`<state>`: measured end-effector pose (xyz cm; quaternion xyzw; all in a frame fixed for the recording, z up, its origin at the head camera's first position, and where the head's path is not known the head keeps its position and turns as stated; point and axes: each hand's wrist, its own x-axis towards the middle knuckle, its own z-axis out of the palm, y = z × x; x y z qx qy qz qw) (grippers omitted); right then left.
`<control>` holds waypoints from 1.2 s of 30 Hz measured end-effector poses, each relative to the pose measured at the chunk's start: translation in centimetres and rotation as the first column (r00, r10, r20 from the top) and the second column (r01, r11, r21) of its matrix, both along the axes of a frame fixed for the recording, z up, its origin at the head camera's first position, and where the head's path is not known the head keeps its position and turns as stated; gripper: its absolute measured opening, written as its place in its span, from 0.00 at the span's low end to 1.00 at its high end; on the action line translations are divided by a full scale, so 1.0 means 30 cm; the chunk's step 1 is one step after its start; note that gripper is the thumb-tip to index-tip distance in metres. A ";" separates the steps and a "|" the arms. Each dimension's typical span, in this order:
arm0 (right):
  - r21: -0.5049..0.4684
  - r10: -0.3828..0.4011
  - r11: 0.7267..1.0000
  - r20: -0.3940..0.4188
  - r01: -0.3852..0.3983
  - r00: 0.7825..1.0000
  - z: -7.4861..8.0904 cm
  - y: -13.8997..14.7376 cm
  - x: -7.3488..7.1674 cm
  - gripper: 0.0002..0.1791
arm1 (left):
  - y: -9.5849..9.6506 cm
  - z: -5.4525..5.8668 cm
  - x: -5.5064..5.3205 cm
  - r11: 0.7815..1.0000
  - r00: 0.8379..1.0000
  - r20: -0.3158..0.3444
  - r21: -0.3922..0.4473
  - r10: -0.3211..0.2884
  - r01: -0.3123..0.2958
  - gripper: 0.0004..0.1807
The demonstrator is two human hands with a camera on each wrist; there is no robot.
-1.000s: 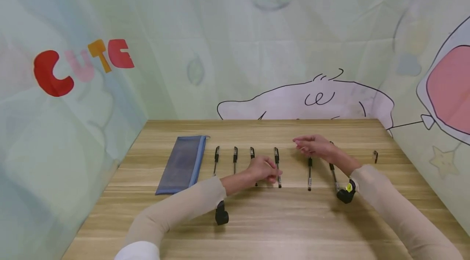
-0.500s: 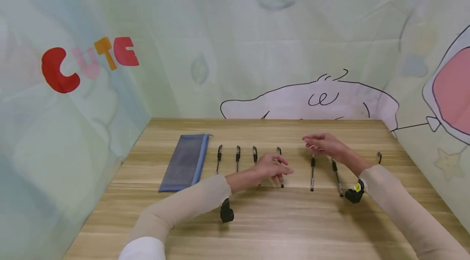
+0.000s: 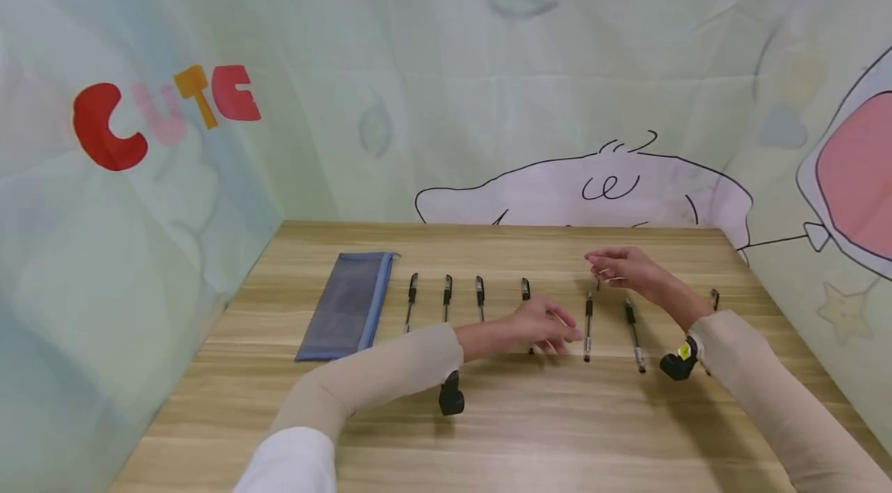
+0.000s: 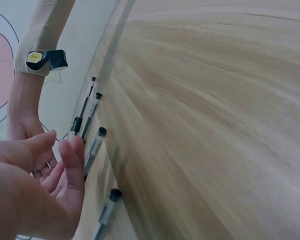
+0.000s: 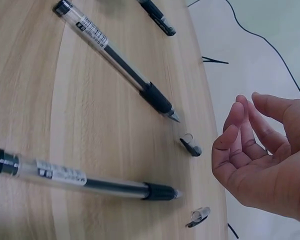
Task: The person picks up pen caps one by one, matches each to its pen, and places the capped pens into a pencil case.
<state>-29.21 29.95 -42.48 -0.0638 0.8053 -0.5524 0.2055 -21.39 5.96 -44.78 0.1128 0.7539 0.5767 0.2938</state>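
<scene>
My left hand point(image 3: 533, 325) hovers over the lower part of a capped gel pen point(image 3: 526, 288), fingers extended loosely toward the right and holding nothing. Just beyond its fingertips lies an uncapped gel pen point(image 3: 588, 326), with a second uncapped pen point(image 3: 635, 334) to its right. In the right wrist view, both bare tips point toward the far edge, and a loose cap point(image 5: 191, 146) and another cap point(image 5: 199, 216) lie near them. My right hand point(image 3: 630, 272) is raised above the caps, its fingers bent loosely, thumb near the fingertips, nothing between them.
Further left stand several capped pens in a row, among them one pen point(image 3: 412, 296) nearest a blue mesh zip pouch point(image 3: 344, 307). Another pen point(image 3: 715, 298) lies at the right, partly behind my right sleeve. A printed curtain surrounds the wooden table point(image 3: 530, 431).
My left hand has moved right, from beside the capped pen to past it, its fingers spreading. The right hand has shifted slightly right, uncovering a loose cap beneath it.
</scene>
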 end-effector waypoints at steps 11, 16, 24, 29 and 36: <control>-0.022 -0.023 0.999 0.004 0.023 1.000 -0.011 0.041 -0.002 0.30 | 0.111 0.034 0.015 0.980 0.992 -0.109 -0.177 0.070 -0.089 0.10; -0.016 -0.036 0.999 0.031 0.036 0.999 -0.019 0.041 0.006 0.30 | 0.134 0.019 0.003 0.966 0.990 -0.124 -0.242 0.066 -0.095 0.13; -0.005 -0.052 0.999 0.044 0.053 0.998 -0.037 0.055 0.019 0.31 | 0.181 -0.023 -0.028 0.930 0.981 -0.195 -0.359 0.003 -0.074 0.24; -0.005 -0.067 0.998 0.054 0.067 0.996 -0.053 0.070 0.022 0.31 | 0.196 -0.038 -0.030 0.929 0.983 -0.183 -0.357 0.032 -0.097 0.21; -0.015 -0.085 0.996 0.062 0.087 0.994 -0.050 0.082 0.023 0.30 | 0.185 -0.033 -0.026 0.943 0.988 -0.137 -0.314 0.069 -0.109 0.19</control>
